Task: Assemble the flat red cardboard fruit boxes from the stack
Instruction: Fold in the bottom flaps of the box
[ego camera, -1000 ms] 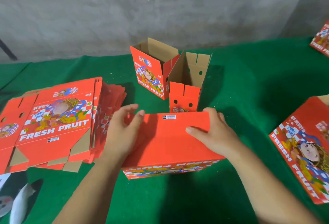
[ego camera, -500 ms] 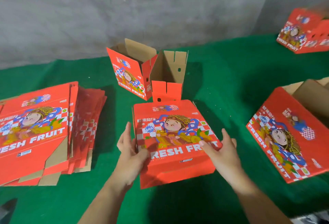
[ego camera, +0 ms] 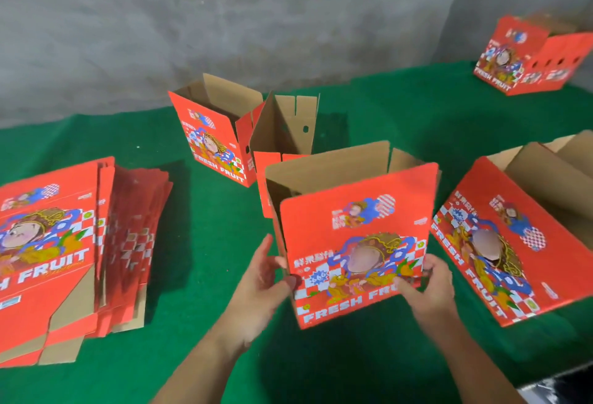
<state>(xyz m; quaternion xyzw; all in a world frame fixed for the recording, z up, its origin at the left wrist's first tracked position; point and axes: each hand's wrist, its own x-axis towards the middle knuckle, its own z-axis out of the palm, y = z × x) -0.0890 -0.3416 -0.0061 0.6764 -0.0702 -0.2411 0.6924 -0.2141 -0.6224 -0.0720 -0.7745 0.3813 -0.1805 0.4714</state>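
Both hands hold one opened red fruit box (ego camera: 353,243) upright over the green table cover (ego camera: 208,243), its printed front panel facing the camera and its brown inside open at the top. The left hand (ego camera: 263,285) grasps the box at its lower left corner, thumb laid on the printed front and the other fingers spread along the side panel. The right hand (ego camera: 430,285) grasps the lower right corner, thumb pressed on the front near the "FRESH FRUIT" lettering, fingers curled round the edge behind. Between the two grips sits the cartoon figure on the front panel; above them the box's top flaps stand up, brown and unfolded.

Well to the left of the left hand's grip lies the stack of flat boxes (ego camera: 64,259), fanned out on the cover with a printed face uppermost. Beyond the held box, farther from the hands, stands an open assembled box (ego camera: 211,143) with its flaps up, and just beside that one a second open box (ego camera: 285,127) showing its brown interior; the held box overlaps its lower part in view. Just to the right of the right hand's grip rests a tilted open box (ego camera: 500,249), printed side up. Far off past it, near the grey wall (ego camera: 224,18), stands another red box (ego camera: 526,57), blurred
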